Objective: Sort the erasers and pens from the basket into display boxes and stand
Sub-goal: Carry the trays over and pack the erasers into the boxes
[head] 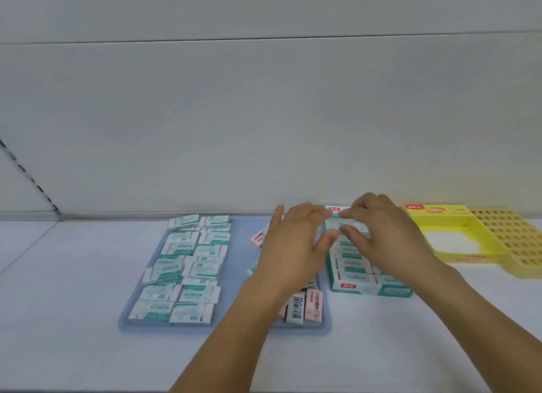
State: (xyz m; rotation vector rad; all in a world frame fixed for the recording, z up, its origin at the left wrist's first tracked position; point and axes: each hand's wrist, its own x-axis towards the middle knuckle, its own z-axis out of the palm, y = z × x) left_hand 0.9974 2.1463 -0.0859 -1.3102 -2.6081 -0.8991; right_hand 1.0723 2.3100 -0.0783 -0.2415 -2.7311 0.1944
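Right of centre in the frame, both hands hold one teal-and-white eraser (346, 225) over the far end of the teal display box (369, 288): left hand (296, 246) and right hand (384, 234) pinch it with their fingers. Best lowered level, flush against the row already packed.

The left hand (296, 243) hides much of the tray's (137, 313) right part; the yellow stand (516, 240) runs past the right edge; eraser print blurs.

left hand (289, 243): bare, no glove, ring or watch | right hand (387, 234): same | forearms: sleeveless
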